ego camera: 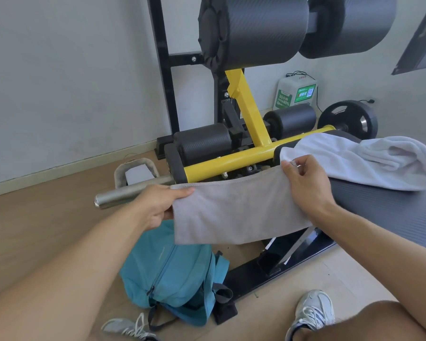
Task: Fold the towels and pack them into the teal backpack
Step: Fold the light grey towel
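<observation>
Pinching grey terry towel (234, 212) top corners: left hand (158, 205), right hand (305, 183); teal nylon backpack (172, 274) below.

Count, head view: two towels — one grey towel (234, 212) at centre frame, one white towel (369, 158) at right. One teal backpack (172, 279), lower centre. Two hands: left hand (158, 205), right hand (305, 183). Two sneakers (312, 313), bottom edge. Four black foam rollers (256, 30). One weight plate (349, 119).

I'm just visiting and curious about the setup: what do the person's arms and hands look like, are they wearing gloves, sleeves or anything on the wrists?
Both arms are bare as far as the view shows: no sleeves, no gloves. The left hand and the right hand show no rings, watch or wristband, and no cables or markings. The fingers are uncovered, with short nails.
</observation>
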